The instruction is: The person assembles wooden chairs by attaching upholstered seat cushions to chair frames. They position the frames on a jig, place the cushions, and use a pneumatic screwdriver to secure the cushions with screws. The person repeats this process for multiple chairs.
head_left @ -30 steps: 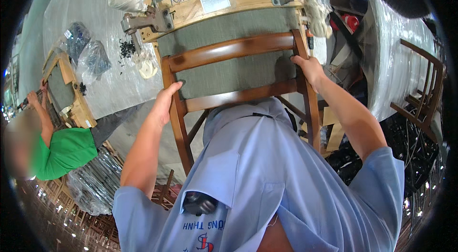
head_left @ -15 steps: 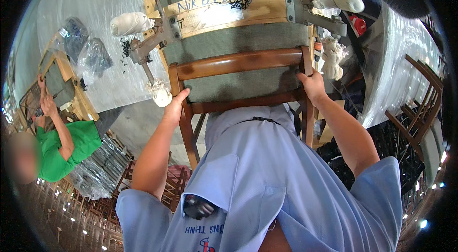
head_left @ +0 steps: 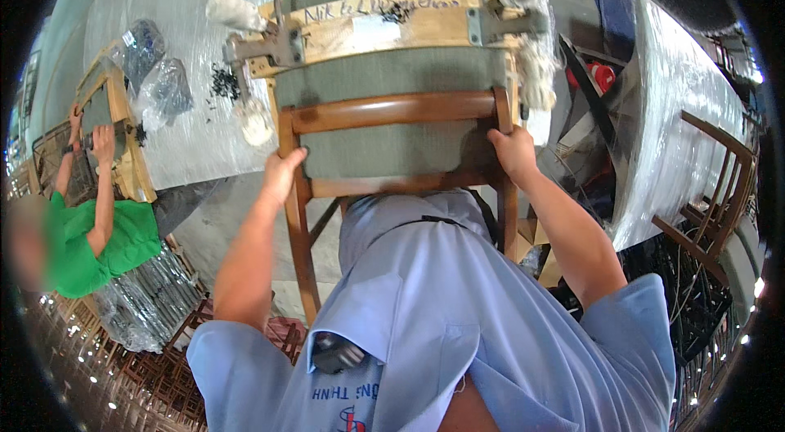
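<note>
A brown wooden chair frame [head_left: 392,110] lies in front of my waist, against a grey-green padded jig [head_left: 384,72]. My left hand [head_left: 283,173] is closed round its left post, thumb on top. On the opposite post my right hand [head_left: 515,155] is closed too, just below the top rail. Beyond the rail a pale wooden board [head_left: 335,38] with handwriting crosses the jig. Metal toggle clamps stand at its ends, a left clamp [head_left: 280,47] and a right clamp [head_left: 495,25], their handles wrapped in white material. A small heap of black screws [head_left: 394,16] lies on the board.
More dark screws [head_left: 223,82] and plastic bags [head_left: 166,90] lie on the film-covered table [head_left: 204,137]. At far left a person in green [head_left: 110,240] works at another wooden jig [head_left: 131,146]. A red object [head_left: 603,76] and another chair [head_left: 711,195] are at right.
The jig, chair and both hands have shifted slightly left in the picture as the view moved. Both hands keep their hold on the chair posts. The co-worker's hands have moved a little.
</note>
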A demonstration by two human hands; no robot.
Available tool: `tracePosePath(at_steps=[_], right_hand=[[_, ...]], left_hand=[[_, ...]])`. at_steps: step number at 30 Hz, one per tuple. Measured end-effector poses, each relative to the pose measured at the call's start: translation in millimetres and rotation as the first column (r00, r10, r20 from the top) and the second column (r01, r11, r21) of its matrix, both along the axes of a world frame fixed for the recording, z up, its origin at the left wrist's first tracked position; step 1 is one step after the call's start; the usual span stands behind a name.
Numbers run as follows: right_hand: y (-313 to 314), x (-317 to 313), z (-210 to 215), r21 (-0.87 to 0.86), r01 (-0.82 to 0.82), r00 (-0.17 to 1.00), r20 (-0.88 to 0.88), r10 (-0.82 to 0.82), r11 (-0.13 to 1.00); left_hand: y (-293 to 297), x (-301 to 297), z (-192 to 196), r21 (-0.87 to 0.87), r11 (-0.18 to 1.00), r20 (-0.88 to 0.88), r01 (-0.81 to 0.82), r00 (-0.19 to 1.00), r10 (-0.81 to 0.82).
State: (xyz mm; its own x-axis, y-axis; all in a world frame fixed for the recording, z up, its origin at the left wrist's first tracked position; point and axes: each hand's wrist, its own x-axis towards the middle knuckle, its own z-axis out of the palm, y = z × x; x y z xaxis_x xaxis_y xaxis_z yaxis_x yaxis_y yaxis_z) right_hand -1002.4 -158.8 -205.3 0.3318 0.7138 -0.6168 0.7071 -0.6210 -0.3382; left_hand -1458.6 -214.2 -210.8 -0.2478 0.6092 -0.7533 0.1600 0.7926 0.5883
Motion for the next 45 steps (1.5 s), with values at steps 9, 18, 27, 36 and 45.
tracePosePath(at_steps=[9, 18, 27, 36, 45], right_hand=[[1.1, 2.1, 4.6, -0.050, -0.016, 0.998, -0.061, 0.013, 0.999], [-6.4, -84.6, 56.6, 0.873, -0.274, 0.897, 0.081, 0.435, 0.402], [191.1, -311.2, 121.1, 0.751, -0.167, 0.651, -0.403, 0.643, 0.639], [292.1, -355.4, 56.0, 0.447, -0.084, 0.862, -0.416, 0.290, 0.891], [269.3, -387.0, 59.9, 0.006, 0.139, 0.628, -0.774, -0.083, 0.990]], left_hand=[[-2.2, -6.8, -2.3, 0.021, 1.000, -0.014, 0.023, 1.000, -0.023], [-5.0, -12.2, -39.4, 0.113, 0.985, -0.094, 0.129, 0.988, -0.118], [0.7, -5.2, 7.1, 0.042, 0.982, -0.106, 0.183, 0.978, -0.177], [3.1, -0.4, -23.8, 0.058, 0.992, -0.134, 0.109, 0.986, -0.101], [-0.1, -8.2, 1.9, -0.033, 0.992, -0.136, 0.121, 0.983, -0.125]])
